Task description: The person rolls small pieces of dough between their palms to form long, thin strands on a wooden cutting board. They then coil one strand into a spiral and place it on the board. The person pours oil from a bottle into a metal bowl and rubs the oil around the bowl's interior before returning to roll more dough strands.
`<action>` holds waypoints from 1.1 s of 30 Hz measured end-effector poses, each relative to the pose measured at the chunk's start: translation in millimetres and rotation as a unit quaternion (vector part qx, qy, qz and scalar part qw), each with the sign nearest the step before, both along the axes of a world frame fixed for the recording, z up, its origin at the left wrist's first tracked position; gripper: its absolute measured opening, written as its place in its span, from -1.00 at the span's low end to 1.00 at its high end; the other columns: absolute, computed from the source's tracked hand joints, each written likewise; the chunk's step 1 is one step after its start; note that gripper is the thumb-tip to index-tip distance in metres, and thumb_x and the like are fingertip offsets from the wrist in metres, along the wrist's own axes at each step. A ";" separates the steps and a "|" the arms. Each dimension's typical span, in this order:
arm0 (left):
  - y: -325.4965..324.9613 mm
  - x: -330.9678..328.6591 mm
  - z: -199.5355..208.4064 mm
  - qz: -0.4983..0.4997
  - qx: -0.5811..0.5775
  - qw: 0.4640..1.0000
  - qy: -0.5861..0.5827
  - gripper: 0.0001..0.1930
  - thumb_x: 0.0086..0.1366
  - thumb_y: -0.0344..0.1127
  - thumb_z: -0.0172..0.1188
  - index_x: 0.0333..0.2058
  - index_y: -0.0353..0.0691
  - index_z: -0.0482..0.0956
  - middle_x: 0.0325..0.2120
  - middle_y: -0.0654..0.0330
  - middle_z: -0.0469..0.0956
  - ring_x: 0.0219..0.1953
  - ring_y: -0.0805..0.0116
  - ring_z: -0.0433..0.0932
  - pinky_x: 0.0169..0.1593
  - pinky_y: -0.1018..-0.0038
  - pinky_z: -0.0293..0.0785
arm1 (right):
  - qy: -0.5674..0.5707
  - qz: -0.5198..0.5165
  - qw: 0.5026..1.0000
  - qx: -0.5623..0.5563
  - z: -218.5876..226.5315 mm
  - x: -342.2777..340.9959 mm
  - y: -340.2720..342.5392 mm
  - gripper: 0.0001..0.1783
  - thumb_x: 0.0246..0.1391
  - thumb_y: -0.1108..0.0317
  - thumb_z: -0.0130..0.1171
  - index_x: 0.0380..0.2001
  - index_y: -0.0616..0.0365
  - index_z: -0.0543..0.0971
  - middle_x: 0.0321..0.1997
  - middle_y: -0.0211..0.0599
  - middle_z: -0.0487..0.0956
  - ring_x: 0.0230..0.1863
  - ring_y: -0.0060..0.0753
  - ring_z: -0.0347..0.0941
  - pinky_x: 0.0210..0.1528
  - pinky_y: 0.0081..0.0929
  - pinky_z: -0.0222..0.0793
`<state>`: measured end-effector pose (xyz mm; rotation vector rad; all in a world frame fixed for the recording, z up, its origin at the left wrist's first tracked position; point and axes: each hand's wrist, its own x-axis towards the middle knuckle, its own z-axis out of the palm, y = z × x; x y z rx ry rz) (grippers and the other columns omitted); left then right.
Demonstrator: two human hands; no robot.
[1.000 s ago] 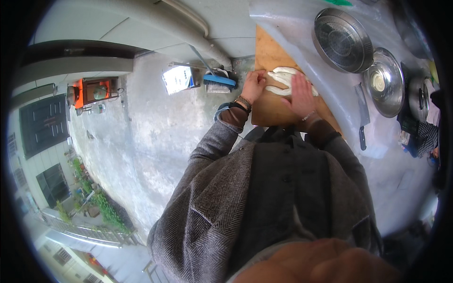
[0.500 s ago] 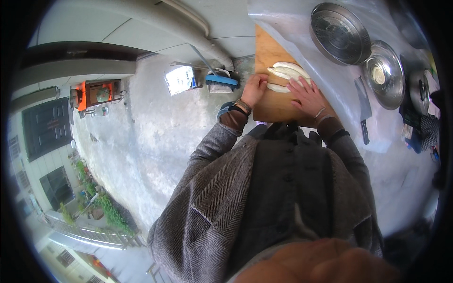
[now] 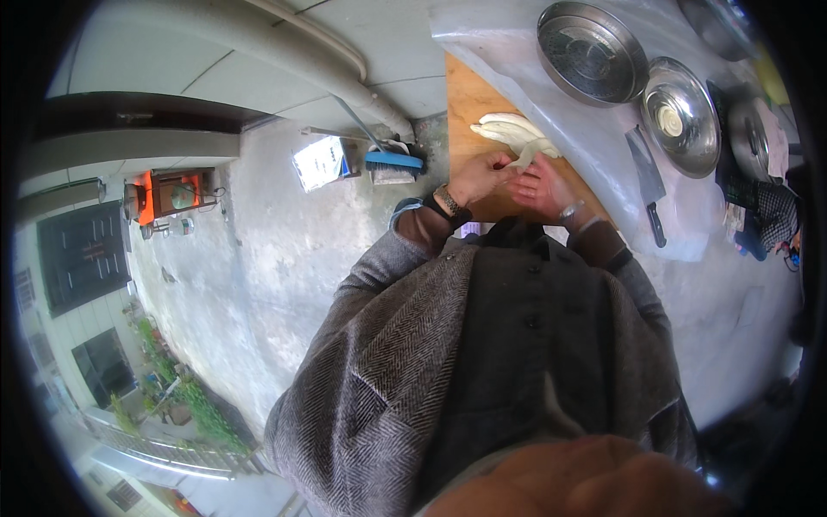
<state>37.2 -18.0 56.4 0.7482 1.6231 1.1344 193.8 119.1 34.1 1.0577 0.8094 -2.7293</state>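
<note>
Pale dough strips [image 3: 500, 129] lie side by side on a wooden board [image 3: 463, 90]. One dough strip [image 3: 531, 152] is raised off the board between my hands, bent in an arc. My left hand [image 3: 476, 177] pinches its near end with thumb and fingertips. Turned partly palm up, my right hand [image 3: 543, 186] holds the strip by its upper fingers, while the lower fingers stretch toward my left hand. The exact right-hand grip is partly hidden by the dough.
Clear plastic sheeting covers the table [image 3: 594, 142] at right. On it are a round metal pan [image 3: 594, 52], a metal bowl [image 3: 680, 116] with something pale inside, a cleaver [image 3: 646, 177] and a lidded pot [image 3: 758, 142]. A blue broom [image 3: 394, 160] stands on the floor left of the board.
Both hands have come closer together and lifted one dough strip from the board. My right hand has turned from palm down to partly palm up. The view has shifted slightly.
</note>
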 end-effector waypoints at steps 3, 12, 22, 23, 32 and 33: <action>-6.0 15.8 31.6 -0.016 0.043 0.998 -0.043 -0.76 0.28 -0.19 0.34 -0.35 -0.27 0.57 -0.46 0.39 0.53 -0.39 0.65 0.40 -0.32 0.62 0.37 | 0.000 -0.148 0.980 -0.132 17.6 -24.0 0.8 -0.55 0.22 -0.08 0.15 -0.14 0.11 0.50 -0.31 -0.34 0.54 -0.26 -0.43 0.49 -0.10 -0.38 0.46; -59.1 34.9 54.9 -0.027 0.075 0.991 -0.109 -0.81 0.29 -0.29 0.34 -0.33 -0.22 0.50 -0.51 0.46 0.46 -0.44 0.69 0.37 -0.36 0.66 0.35 | 0.222 -0.026 0.964 -0.143 82.2 -43.9 2.3 -0.46 0.28 -0.16 0.01 -0.67 -0.12 0.26 -0.73 -0.63 0.13 -0.68 -0.60 0.09 -0.61 -0.62 0.07; -70.5 25.6 38.7 -0.008 0.051 0.997 -0.051 -0.82 0.29 -0.30 0.33 -0.30 -0.18 0.48 -0.54 0.46 0.45 -0.53 0.73 0.34 -0.49 0.70 0.28 | 0.228 -0.127 0.962 -0.083 121.4 -57.6 20.3 -0.39 0.31 -0.20 -0.05 -0.75 -0.16 0.18 -0.74 -0.59 0.09 -0.74 -0.60 0.02 -0.70 -0.60 -0.09; -70.1 26.9 36.3 -0.015 0.055 0.997 -0.048 -0.83 0.30 -0.33 0.32 -0.31 -0.18 0.47 -0.52 0.48 0.45 -0.50 0.74 0.34 -0.46 0.71 0.28 | 0.260 -0.089 0.959 -0.069 121.1 -52.2 23.8 -0.38 0.31 -0.20 -0.04 -0.75 -0.16 0.18 -0.74 -0.59 0.09 -0.74 -0.61 0.02 -0.70 -0.60 -0.09; -58.7 24.0 12.4 -0.038 0.023 0.999 0.007 -0.81 0.29 -0.31 0.34 -0.27 -0.20 0.49 -0.49 0.45 0.44 -0.42 0.70 0.39 -0.35 0.66 0.34 | 0.249 -0.214 0.938 0.106 147.5 -38.5 42.6 -0.37 0.34 -0.19 -0.09 -0.75 -0.12 0.17 -0.75 -0.60 0.10 -0.73 -0.64 -0.01 -0.66 -0.62 -0.10; -57.4 23.0 8.8 -0.045 0.023 0.996 0.073 -0.79 0.29 -0.28 0.34 -0.25 -0.20 0.50 -0.48 0.44 0.43 -0.41 0.68 0.39 -0.34 0.64 0.36 | 0.240 -0.170 0.953 0.077 146.7 -36.1 46.0 -0.37 0.34 -0.19 -0.09 -0.74 -0.12 0.17 -0.76 -0.61 0.09 -0.74 -0.65 -0.02 -0.66 -0.62 -0.12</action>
